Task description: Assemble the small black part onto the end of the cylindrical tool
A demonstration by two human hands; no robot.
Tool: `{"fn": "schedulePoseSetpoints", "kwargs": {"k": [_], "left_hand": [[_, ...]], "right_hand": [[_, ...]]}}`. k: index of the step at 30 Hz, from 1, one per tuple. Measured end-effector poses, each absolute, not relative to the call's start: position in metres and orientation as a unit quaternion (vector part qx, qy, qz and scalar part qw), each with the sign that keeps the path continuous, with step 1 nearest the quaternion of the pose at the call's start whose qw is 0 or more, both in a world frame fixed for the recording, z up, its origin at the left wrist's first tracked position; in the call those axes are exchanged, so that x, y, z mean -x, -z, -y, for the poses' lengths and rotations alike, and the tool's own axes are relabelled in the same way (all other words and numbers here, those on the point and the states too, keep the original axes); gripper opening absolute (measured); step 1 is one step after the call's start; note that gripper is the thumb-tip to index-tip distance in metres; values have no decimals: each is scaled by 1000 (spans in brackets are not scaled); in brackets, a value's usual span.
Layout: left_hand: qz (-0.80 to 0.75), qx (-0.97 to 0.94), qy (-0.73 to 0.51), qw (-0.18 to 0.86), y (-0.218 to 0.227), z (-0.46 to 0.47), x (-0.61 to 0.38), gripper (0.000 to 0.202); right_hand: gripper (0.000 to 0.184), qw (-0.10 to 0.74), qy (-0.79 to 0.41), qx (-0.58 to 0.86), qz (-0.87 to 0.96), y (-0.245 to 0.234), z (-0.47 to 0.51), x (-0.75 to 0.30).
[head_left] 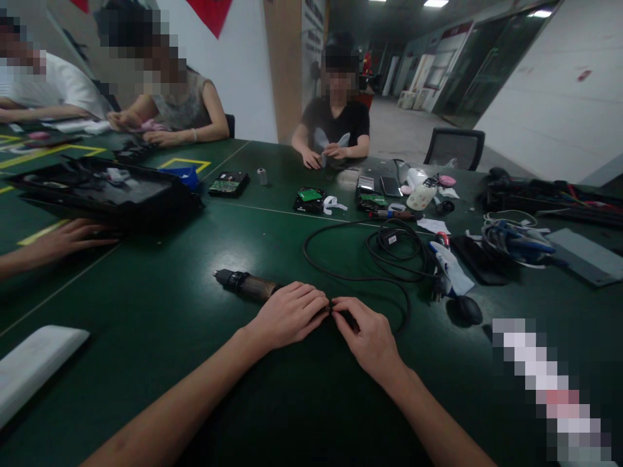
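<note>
An electric screwdriver [256,287] with a dark, worn grip lies on the green table, its bit end pointing left. My left hand [292,313] is closed over its rear part, hiding much of the body. At the tool's back end my right hand [367,337] pinches a small dark cable plug [331,309] between thumb and fingertips. Its exact shape is mostly covered. From a loose coil the black cable [407,301] loops round and passes behind my right hand. Whether plug and tool are joined cannot be made out.
Beyond the coil lie hard drives [309,199], a second screwdriver [392,214] and a blue-handled tool [450,266]. A black tray [97,188] stands left, beside another person's hand [73,243]. A white object [41,363] lies at the near left. Three people sit across the table.
</note>
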State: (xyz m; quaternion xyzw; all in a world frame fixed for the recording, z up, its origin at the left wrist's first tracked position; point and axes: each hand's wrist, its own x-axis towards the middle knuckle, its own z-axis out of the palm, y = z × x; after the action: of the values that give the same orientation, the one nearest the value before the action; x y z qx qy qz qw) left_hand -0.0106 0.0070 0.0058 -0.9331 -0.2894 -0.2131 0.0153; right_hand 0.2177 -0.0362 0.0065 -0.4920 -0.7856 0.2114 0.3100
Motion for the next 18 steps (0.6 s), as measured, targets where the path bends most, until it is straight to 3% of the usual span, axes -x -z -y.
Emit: {"fn": "schedulePoseSetpoints", "kwargs": {"k": [18], "left_hand": [[290,930,225,2,-2,-10,10,18]], "right_hand": [[13,301,-218,493,786,-8,36,-217]]}}
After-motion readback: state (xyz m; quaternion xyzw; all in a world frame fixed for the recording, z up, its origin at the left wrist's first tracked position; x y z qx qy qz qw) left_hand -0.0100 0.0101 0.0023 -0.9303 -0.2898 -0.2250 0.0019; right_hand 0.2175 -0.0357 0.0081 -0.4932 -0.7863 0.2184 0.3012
